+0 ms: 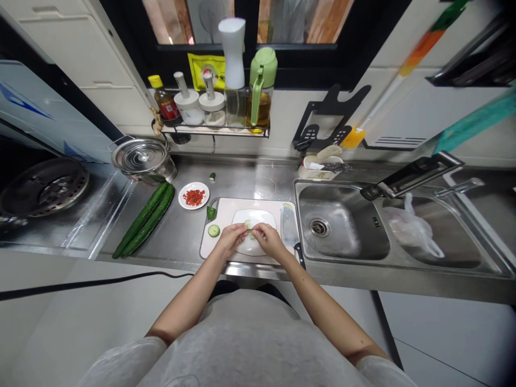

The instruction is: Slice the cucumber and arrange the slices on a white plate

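Observation:
My left hand (232, 238) and my right hand (267, 239) meet over a white plate (266, 216), fingertips pinched on a thin cucumber slice (249, 230) between them. Another pale slice (247, 222) shows just behind the fingertips. The plate sits on a light cutting board (226, 207). To the left of my left hand lie a round cucumber piece (213, 230) and a dark green cucumber end (211, 213). A kitchen knife (288, 226) rests along the board's right side, its black handle pointing toward me, with a bit of cucumber on the blade.
Two whole cucumbers (147, 217) lie left, near a small dish (181, 200) of chopped red pieces and a lidded steel pot (141, 156). A cucumber stub (212, 176) lies behind the board. Right is a double sink (342, 231); a condiment shelf (217, 130) hangs behind.

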Demonstrator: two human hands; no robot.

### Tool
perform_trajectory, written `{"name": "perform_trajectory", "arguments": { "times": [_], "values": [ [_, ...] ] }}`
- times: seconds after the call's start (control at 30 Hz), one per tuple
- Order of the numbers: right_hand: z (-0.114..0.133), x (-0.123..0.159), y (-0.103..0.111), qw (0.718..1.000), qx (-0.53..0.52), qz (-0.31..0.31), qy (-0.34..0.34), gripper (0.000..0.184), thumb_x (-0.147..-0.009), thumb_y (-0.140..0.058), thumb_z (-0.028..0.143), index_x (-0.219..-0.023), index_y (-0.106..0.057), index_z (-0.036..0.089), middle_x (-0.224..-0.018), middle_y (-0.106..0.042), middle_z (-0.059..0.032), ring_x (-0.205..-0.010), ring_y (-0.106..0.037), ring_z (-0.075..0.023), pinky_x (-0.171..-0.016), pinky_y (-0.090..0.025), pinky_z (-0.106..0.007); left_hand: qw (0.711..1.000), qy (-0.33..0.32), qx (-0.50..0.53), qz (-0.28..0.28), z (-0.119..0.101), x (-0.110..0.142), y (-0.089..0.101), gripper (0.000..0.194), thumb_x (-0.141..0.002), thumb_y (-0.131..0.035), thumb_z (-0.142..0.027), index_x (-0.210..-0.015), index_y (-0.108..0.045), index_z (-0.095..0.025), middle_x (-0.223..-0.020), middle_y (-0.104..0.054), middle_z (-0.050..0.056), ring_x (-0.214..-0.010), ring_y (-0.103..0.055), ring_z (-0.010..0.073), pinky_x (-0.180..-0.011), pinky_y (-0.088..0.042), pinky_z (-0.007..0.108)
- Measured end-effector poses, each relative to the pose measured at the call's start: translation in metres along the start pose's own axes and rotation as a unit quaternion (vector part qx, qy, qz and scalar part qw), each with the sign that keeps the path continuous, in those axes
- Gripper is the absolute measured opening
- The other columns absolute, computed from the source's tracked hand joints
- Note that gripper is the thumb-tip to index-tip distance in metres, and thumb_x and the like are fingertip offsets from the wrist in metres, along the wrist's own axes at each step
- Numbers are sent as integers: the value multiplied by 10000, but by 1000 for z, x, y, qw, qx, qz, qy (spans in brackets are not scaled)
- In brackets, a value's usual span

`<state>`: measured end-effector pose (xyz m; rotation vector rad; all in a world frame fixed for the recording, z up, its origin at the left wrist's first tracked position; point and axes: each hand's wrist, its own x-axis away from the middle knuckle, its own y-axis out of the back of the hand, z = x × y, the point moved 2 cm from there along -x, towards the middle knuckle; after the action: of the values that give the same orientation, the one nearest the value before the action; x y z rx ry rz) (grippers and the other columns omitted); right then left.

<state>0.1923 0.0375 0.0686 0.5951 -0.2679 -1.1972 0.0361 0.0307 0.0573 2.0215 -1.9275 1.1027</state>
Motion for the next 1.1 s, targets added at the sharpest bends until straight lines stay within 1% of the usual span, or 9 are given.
{"name": "perform_trajectory", "arguments": {
  "times": [0.1, 0.23, 0.4, 0.63, 0.77, 0.93, 1.1],
  "values": [
    [-8, -2, 0, 1000, 2, 6, -14, 160, -883, -483, 295, -825, -596, 197, -773, -617, -15, -754, -533, -153, -713, -404, -274, 999, -8, -32, -6, 2, -10, 0, 391, -571, -829, -339, -854, -669, -122, -696, -665, 27, -596, -584, 72, -576, -477, 185],
    [-20, -7, 0, 1000, 15, 15, -21, 146, -871, -488, 274, -828, -598, 188, -756, -613, -11, -737, -529, -148, -702, -395, -262, 999, -8, -38, -18, 6, -29, -1, 357, -584, -825, -264, -871, -669, -120, -732, -681, 30, -622, -610, 79, -629, -509, 204],
    [-40, -21, -3, 998, 41, 27, -44, 124, -853, -491, 228, -833, -605, 182, -752, -620, -9, -726, -530, -145, -687, -383, -247, 999, 2, -32, -35, 8, -55, -5, 316, -593, -811, -167, -867, -666, -102, -699, -677, 27, -581, -605, 67, -631, -515, 202],
    [-62, -44, -6, 995, 52, 37, -73, 124, -845, -495, 194, -833, -616, 174, -747, -639, -16, -717, -547, -144, -673, -370, -230, 996, -5, -66, -67, 5, -88, -11, 240, -631, -759, -90, -848, -654, -94, -644, -665, 23, -573, -618, 86, -679, -524, 239],
    [-70, -50, -7, 993, 67, 47, -85, 124, -842, -502, 179, -829, -625, 171, -726, -640, -9, -695, -544, -136, -661, -361, -219, 994, -9, -78, -77, 7, -98, -13, 240, -633, -741, -67, -851, -644, -94, -616, -655, 7, -550, -608, 84, -684, -523, 250],
    [-74, -55, -7, 989, 90, 60, -97, 128, -838, -515, 171, -831, -643, 165, -742, -655, -17, -696, -550, -131, -667, -361, -214, 991, -19, -101, -91, 11, -106, -13, 234, -629, -744, -73, -834, -639, -109, -576, -633, -13, -537, -598, 86, -678, -517, 252],
    [-74, -58, -7, 986, 122, 76, -89, 146, -836, -519, 167, -838, -664, 159, -788, -671, -36, -729, -562, -138, -687, -368, -219, 984, -33, -134, -109, 16, -113, -12, 228, -620, -754, -96, -820, -649, -124, -551, -617, -24, -536, -596, 102, -682, -506, 265]
  ]
}}
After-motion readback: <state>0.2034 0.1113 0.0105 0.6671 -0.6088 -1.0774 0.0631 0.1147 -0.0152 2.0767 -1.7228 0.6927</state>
